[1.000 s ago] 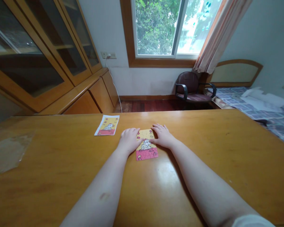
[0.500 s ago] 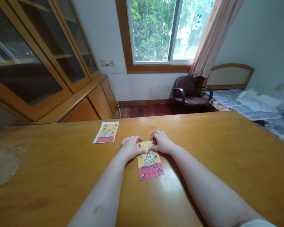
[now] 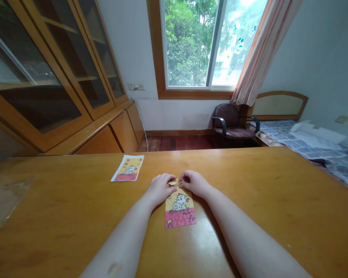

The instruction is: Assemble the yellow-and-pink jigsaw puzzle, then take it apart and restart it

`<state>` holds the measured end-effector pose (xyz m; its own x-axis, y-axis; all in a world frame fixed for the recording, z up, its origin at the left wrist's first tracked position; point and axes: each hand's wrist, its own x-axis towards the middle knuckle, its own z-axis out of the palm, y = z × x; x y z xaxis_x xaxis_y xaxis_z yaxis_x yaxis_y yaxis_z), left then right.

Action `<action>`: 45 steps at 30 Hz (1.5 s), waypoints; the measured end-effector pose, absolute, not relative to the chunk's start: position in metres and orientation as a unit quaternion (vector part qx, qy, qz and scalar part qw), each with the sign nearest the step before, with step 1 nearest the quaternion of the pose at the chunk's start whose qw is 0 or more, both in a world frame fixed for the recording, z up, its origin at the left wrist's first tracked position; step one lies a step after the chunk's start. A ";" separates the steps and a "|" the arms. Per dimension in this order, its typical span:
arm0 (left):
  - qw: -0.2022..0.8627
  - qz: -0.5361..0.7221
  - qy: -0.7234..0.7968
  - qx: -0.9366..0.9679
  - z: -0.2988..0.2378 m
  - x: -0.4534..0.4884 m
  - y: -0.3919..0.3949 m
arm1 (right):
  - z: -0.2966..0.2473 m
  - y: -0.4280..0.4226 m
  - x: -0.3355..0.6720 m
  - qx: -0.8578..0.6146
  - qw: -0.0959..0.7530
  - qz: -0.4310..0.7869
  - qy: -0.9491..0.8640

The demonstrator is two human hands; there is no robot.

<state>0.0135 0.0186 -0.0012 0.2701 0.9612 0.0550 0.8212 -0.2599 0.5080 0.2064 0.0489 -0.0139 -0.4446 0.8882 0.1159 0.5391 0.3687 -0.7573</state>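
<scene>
A jigsaw puzzle [image 3: 180, 212] with a white cartoon animal on yellow and pink lies flat on the wooden table, its pieces joined. At its upper left corner my left hand [image 3: 162, 188] is closed, thumb and fingers pinching the top pieces. My right hand [image 3: 195, 183] pinches the top pieces from the other side. Between the two hands the puzzle's top edge looks lifted and bent out of the flat, partly hidden by the fingers. To the left lies a white-bordered picture card [image 3: 128, 168] with the same design.
A clear plastic sheet or bag [image 3: 5, 200] lies on the table [image 3: 249, 216] at the left. Beyond the table's far edge are a glass-doored cabinet [image 3: 55, 116], a maroon armchair [image 3: 233, 121] and a bed [image 3: 295, 131].
Both hands have closed on the puzzle's top strip, which has gone from flat to raised. The camera view has tilted up slightly.
</scene>
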 end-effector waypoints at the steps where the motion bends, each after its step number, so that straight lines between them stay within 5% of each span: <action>1: 0.188 0.178 0.575 0.776 -0.001 0.013 0.018 | -0.014 0.049 0.206 -0.455 0.272 0.327 -0.783; 17: 0.211 0.226 0.557 0.771 -0.011 0.012 0.026 | -0.020 0.061 0.207 -0.441 0.452 0.342 -0.696; 37: 0.238 0.332 0.537 0.738 -0.003 0.015 0.021 | -0.013 0.049 0.200 -0.455 0.385 0.417 -0.686; 45: 0.265 0.313 0.514 0.754 0.001 0.019 0.016 | -0.012 0.047 0.204 -0.446 0.402 0.243 -0.762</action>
